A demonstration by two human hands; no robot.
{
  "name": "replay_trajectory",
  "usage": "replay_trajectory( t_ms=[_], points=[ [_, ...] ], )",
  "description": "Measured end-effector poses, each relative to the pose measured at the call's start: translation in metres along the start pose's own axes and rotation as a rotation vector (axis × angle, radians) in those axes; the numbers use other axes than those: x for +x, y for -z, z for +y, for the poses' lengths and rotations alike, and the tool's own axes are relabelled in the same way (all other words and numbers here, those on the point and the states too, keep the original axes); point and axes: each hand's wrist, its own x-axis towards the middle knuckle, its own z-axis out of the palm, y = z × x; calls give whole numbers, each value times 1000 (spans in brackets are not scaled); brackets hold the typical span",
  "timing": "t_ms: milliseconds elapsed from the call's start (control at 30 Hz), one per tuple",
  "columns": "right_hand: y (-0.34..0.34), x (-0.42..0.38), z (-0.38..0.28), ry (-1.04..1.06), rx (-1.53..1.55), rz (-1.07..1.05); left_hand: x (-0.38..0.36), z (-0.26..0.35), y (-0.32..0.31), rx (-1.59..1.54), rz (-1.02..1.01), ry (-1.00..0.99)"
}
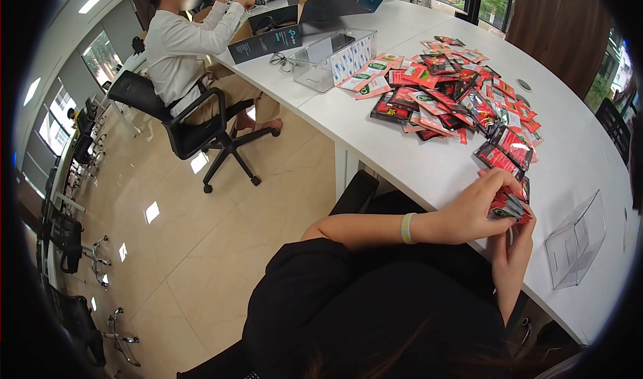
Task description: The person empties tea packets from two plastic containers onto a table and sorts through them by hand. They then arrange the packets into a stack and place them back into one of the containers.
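A small stack of red and dark sachets (508,208) is gripped between my two hands at the table's near edge. My left hand (469,208), with a pale band at the wrist, curls its fingers over the top of the stack. From below, my right hand (514,248) closes around the lower side; some of its fingers are hidden. Just beyond my hands spreads a large loose pile of red, black and white sachets (449,91), some reaching almost to my fingers. A clear plastic holder (576,245) stands to the right of my right hand.
The white table (395,151) curves around me. Further left stand a clear plastic box (315,74) and an open dark carton (268,44), with a cable (281,62) nearby. A person in a white shirt (187,41) sits on a black office chair (167,118) at the table.
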Motion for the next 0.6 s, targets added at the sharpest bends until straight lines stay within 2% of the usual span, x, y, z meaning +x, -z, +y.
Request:
replay_trajectory(
  t_ms=[133,200,600],
  points=[
    [-1,0,2,18,30,-3,-1,1,-5,-165,38,47],
    [-2,0,1,36,47,20,0,2,-3,-287,-39,89],
    [-4,1,-2,40,-36,65,1,-4,0,-193,-147,97]
  ],
)
